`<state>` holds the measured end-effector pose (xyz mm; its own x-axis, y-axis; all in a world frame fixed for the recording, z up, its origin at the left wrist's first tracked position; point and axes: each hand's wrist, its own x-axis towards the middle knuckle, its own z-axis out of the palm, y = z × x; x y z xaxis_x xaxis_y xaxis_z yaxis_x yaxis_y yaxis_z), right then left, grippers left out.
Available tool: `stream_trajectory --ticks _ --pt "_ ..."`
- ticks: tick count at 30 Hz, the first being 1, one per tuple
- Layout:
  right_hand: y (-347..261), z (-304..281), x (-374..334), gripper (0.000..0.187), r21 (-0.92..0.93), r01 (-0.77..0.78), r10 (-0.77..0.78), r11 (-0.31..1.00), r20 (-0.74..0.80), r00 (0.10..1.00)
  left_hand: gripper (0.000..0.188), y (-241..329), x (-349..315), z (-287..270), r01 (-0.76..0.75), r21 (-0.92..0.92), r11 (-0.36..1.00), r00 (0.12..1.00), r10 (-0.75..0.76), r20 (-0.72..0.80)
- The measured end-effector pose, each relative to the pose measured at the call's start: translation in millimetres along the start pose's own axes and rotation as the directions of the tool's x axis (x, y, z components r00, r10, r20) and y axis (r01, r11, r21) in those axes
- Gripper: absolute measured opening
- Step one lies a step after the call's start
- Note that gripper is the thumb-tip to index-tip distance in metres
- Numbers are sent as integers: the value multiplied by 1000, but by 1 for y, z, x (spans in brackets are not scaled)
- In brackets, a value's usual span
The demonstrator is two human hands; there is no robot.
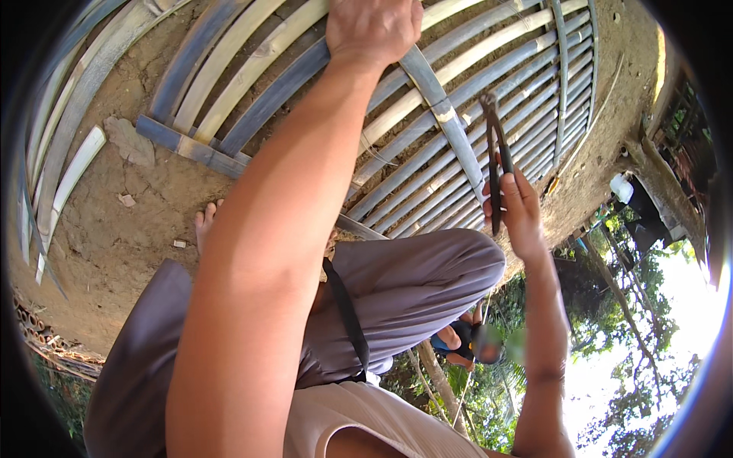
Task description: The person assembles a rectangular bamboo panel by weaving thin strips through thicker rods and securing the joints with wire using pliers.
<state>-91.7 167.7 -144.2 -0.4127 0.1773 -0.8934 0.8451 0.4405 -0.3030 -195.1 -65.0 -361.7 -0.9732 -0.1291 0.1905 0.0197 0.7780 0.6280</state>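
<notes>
A lattice panel of split bamboo slats lies on the ground, its long strips tied to several crosspieces. At the top edge, the back of my left hand is over the slats; its fingers are cut off or hidden, so what they hold does not show. Closed around the handles of dark metal pincers, my right hand is at the panel's right part. The pincers point upward with their jaws over the slats. A thin loose wire curls near the crosspiece between my hands.
Loose bamboo strips lie on the bare earth to the left, near a flat stone. A post or trunk stands at the right. Another person is lower right, among trees. My bent knee is beside the panel.
</notes>
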Motion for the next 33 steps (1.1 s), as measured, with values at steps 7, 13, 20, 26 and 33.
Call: stream_trajectory --ticks 7,13,20,26,33 --pt "43 82 -4 42 138 88 -82 986 -50 995 36 4 0 -2 -18 33 999 1000 18 8" --pt "50 95 -1 37 219 86 -65 972 -97 993 36 7 -1 -7 -45 38 998 998 46 -38" --pt "36 103 -84 29 599 267 -79 755 -320 944 41 -6 -3 3 -83 208 975 993 63 100" --pt "98 61 -218 19 436 682 -309 587 -658 687 46 -59 18 37 -246 67 967 928 216 303" --pt "256 91 -391 14 203 709 85 675 -976 198 55 -53 53 -60 688 -416 595 559 -70 826"
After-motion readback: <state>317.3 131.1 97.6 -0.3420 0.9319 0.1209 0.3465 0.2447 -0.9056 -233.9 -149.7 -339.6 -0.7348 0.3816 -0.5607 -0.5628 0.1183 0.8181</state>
